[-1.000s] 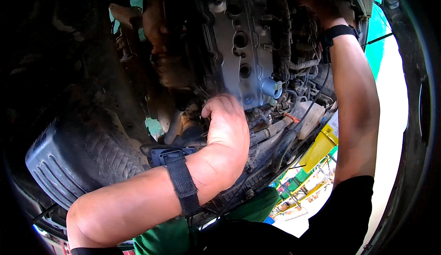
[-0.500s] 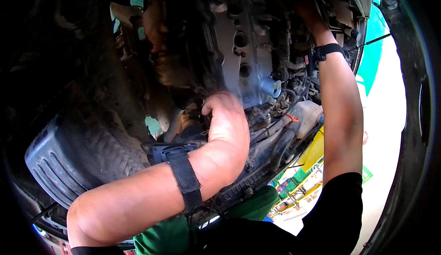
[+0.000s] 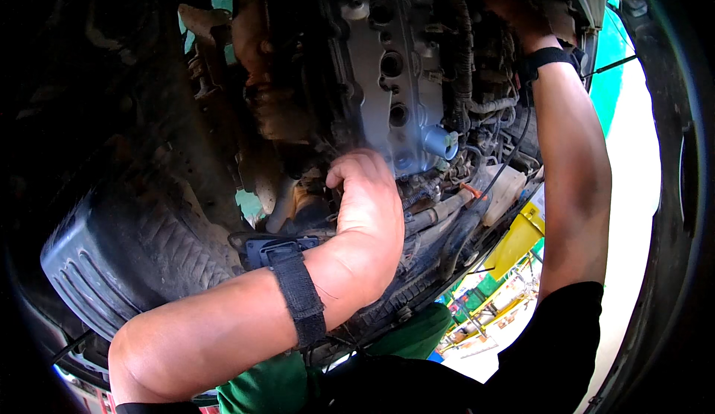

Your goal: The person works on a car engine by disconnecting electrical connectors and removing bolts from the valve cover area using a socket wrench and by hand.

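My left hand [image 3: 361,166] is bent at the wrist beside the lower left end of the grey engine valve cover [image 3: 378,105]. Its fingers are curled in, their tips hidden behind the hand, and whatever they grip does not show. Along the cover runs a row of round dark holes, and a short pale blue pipe stub [image 3: 439,143] sticks out at its near right corner. My right hand [image 3: 515,8] is deep in shadow at the upper right of the engine bay, right of a ribbed cable conduit [image 3: 463,56]. Its fingers cannot be made out.
A ribbed black plastic housing [image 3: 112,257] stands at the left. Hoses [image 3: 450,254], an orange clip [image 3: 473,190] and a whitish reservoir [image 3: 505,190] lie between my arms. A thin rod [image 3: 614,64] is at the right. Beyond the front edge is a yellow frame [image 3: 518,242].
My right forearm has shifted right, and its wrist band sits a little higher; more hoses and a thin black cable show beside it. My left hand has barely moved.
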Motion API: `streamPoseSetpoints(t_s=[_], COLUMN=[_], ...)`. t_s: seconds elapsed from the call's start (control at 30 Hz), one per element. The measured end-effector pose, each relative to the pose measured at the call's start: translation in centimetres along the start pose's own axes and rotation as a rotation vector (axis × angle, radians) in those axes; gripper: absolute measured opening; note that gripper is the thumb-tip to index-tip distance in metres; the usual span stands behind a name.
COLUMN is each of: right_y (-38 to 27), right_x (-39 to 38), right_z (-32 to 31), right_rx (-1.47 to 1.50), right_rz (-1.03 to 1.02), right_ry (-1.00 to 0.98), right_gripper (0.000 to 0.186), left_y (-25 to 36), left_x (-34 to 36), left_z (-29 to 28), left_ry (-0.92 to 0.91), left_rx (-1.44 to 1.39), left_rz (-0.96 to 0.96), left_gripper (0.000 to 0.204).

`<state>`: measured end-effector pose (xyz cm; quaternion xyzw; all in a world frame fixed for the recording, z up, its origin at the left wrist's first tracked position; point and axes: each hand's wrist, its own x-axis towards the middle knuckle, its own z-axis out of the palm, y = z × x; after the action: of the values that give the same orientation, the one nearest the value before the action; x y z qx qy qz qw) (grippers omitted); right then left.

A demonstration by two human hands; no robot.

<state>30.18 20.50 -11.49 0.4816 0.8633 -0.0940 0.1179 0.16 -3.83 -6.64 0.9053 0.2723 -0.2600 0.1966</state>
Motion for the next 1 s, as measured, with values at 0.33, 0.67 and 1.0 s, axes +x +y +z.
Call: streamPoseSetpoints(t_s=[0.33, 0.67, 1.0], right_y=[9.3, 8.9, -2.0], right_x=[-4.3, -7.6, -4.1], right_z=[8.5, 10.3, 4.6], right_rx=[-0.386, 0.54, -0.597], right_rz=[-0.142, 0.522, 0.633], right_ry=[0.077, 0.126, -0.146], right_gripper=[0.03, 0.039, 0.048], left_y=[0.2, 0.8, 0.5], left_x=[0.4, 0.8, 0.1], left_z=[0.0, 1.0, 0.1], left_ry=[-0.037, -0.081, -0.063], left_rx=[-0.01, 0.002, -0.015], left_rz=[-0.005, -0.036, -0.003], left_gripper=[0.04, 0.039, 0.039])
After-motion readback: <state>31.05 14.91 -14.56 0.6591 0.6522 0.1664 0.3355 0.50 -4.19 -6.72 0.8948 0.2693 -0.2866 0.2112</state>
